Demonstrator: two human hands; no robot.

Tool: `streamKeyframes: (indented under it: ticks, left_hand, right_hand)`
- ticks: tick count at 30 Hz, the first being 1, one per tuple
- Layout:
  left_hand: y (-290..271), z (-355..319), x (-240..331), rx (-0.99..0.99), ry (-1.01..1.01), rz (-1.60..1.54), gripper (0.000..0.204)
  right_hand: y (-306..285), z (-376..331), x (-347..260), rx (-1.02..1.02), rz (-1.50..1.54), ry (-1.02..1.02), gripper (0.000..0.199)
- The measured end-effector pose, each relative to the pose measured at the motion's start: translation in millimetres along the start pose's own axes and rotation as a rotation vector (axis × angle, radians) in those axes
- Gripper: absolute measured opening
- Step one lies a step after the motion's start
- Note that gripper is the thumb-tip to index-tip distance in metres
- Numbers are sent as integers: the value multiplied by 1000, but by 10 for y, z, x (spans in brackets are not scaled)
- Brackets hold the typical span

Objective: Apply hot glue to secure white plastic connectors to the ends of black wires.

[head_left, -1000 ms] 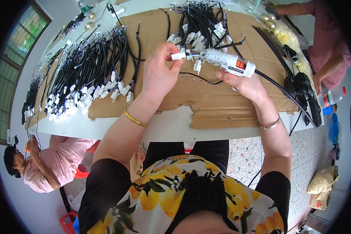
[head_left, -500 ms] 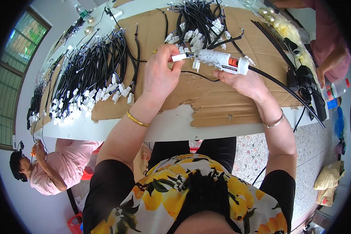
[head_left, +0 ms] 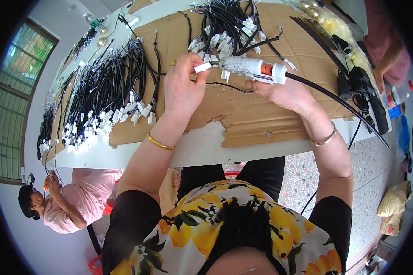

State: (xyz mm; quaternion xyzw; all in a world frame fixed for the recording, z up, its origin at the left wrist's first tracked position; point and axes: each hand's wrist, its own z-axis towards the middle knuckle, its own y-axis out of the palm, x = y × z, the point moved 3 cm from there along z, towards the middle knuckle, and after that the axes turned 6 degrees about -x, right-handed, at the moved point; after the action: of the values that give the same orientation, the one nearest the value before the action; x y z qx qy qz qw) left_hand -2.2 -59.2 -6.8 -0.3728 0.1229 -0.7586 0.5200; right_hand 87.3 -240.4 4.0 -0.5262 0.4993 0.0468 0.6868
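The left hand (head_left: 184, 87) pinches a white connector (head_left: 202, 68) between thumb and forefinger, above the cardboard (head_left: 257, 119) near the middle of the table (head_left: 197, 151). The right hand (head_left: 287, 95) grasps a white tool (head_left: 250, 68) from its near side, with most of its fingers hidden behind or under the body. The tool lies roughly level, its end wrapped in clear, crinkled plastic and pointing left toward the connector; whether the two touch, I cannot tell. An orange part shows on the tool, and a thick black cord (head_left: 337, 93) runs from its back end down to the right. Just beyond the hands, a bunch of black cables (head_left: 227, 27) lies with white connectors on its near ends. To the left is a larger pile of such cables (head_left: 110, 85), its white ends reaching past the cardboard onto the table. Black adapters (head_left: 358, 82) sit at the table's right side, near a bottle (head_left: 398, 95) with a red cap. One co-worker in pink (head_left: 80, 199) is at lower left, another in pink (head_left: 386, 27) at upper right
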Motion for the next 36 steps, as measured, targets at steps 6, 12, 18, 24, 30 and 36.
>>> streamKeyframes:
  ticks: [6, 12, 18, 24, 30, 36]
  left_hand:
    - [21, 3, 9, -1, 20, 10, 25]
    - [26, -2, -11, -13, -8, -31, 27]
    - [26, 10, -18, -44, -46, -28, 28]
    - [34, -4, -33, -35, -102, -129, 27]
    - [48, -3, -86, -81, -166, -186, 31]
    - [64, -14, -115, -120, -194, -242, 32]
  right_hand:
    - [-29, 3, 16, 68, 54, -39, 29]
    - [-22, 10, 24, 64, 6, -2, 30]
    - [-31, 14, 25, 73, -50, -16, 28]
    - [-12, 9, 5, 84, -66, -44, 30]
    - [-60, -17, -30, 88, -31, -5, 32]
    - [-19, 4, 6, 91, -66, -34, 33]
